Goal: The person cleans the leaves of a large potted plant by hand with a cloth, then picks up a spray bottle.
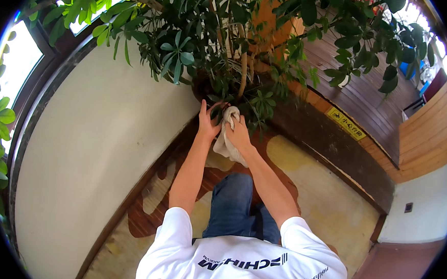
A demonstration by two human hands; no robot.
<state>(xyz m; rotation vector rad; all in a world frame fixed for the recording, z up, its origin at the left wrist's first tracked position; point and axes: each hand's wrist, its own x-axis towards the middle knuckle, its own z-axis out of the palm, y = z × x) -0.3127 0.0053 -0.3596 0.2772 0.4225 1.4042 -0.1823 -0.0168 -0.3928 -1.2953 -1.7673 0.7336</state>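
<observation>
My right hand [239, 136] grips a bunched off-white cloth [227, 147], whose loose end hangs down towards my knee. Beside it, my left hand [208, 125] is raised with thumb and fingers apart around a dark green leaf [216, 114] low on the plant. Whether those fingers pinch the leaf is hard to see. The cloth's top touches or nearly touches the lower foliage. A large leafy potted plant [176, 56] with several woody stems [244, 69] rises in front of me. Leaves and shade mostly hide its dark pot [200, 86].
A cream wall [105, 124] runs along the left below windows [18, 65]. To the right, a dark step [323, 145] leads to a raised plank floor [350, 82], with a yellow warning sticker [346, 123] on its edge. Branches overhang both sides. The floor [320, 183] is patterned.
</observation>
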